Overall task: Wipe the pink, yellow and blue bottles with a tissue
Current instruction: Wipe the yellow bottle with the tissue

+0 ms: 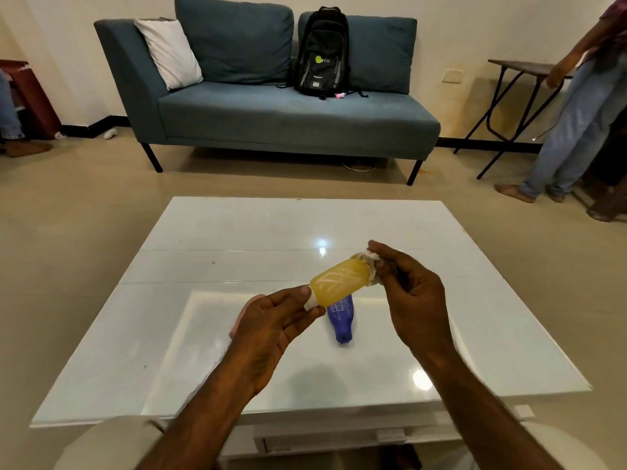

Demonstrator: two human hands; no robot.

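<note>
Above the white table (237,232), the translucent yellow bottle (339,281) lies tilted; left hand (271,323) fingers pinch its white cap, right hand (410,300) fingers press a crumpled tissue (371,262) to its base.

head view, down over table (237,232)

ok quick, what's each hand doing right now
Left hand: closed on the cap end of the yellow bottle.
Right hand: closed on the tissue, pressed to the bottle's base.
</note>
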